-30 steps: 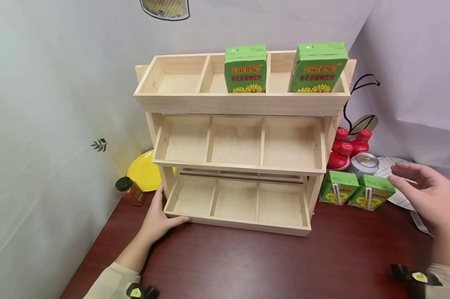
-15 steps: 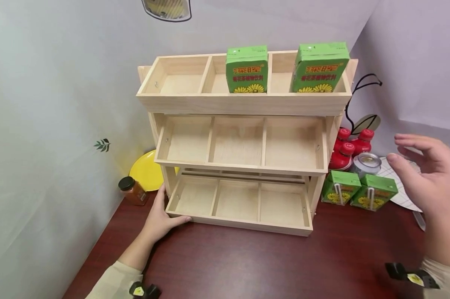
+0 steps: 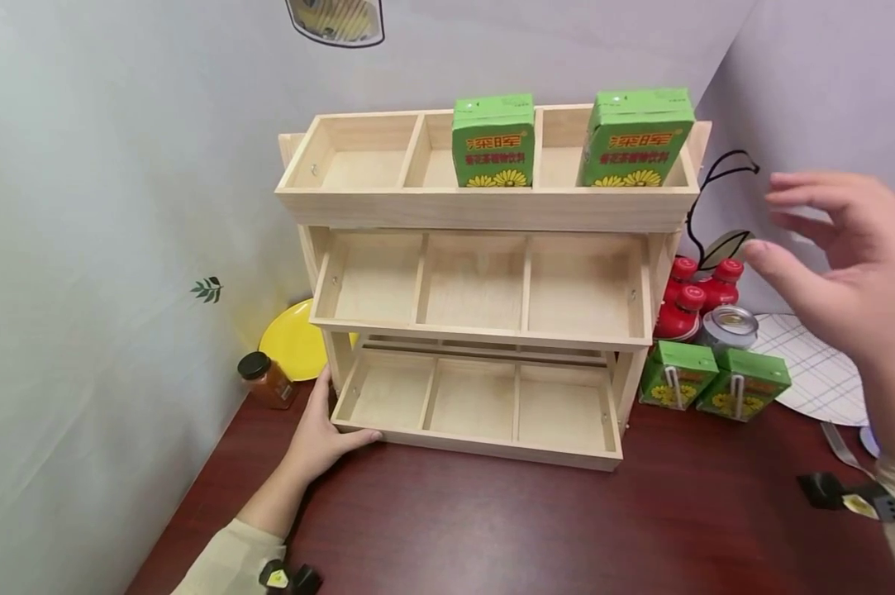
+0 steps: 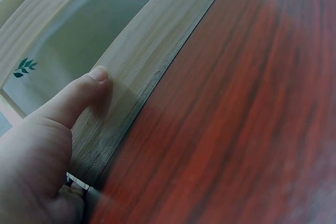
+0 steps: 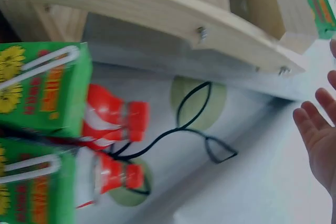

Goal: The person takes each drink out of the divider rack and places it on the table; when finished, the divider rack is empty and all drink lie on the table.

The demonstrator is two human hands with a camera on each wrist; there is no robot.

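Observation:
A three-tier wooden rack (image 3: 484,211) stands on the dark red table, each tier split into three compartments. My left hand (image 3: 318,438) grips its lower left corner; the left wrist view has the thumb (image 4: 86,90) against the front board, while most of the other fingers are hidden. In the top tier, one green drink carton (image 3: 493,142) is in the middle compartment and another green carton (image 3: 635,140) leans in the right one. Raised in the air to the right of the rack, my right hand (image 3: 845,256) holds nothing, its fingers apart and slightly bent.
Right of the rack stand two green cartons (image 3: 678,376) with straws, red-capped bottles (image 3: 678,314), a silver can (image 3: 728,327), a checked plate (image 3: 819,368) and a fork (image 3: 840,446). On the left are a black-lidded jar (image 3: 267,382) and a yellow plate (image 3: 291,340).
My right hand has risen from beside the lower green cartons to above the bottles, near the upper tiers' height. My left hand stays on the rack corner.

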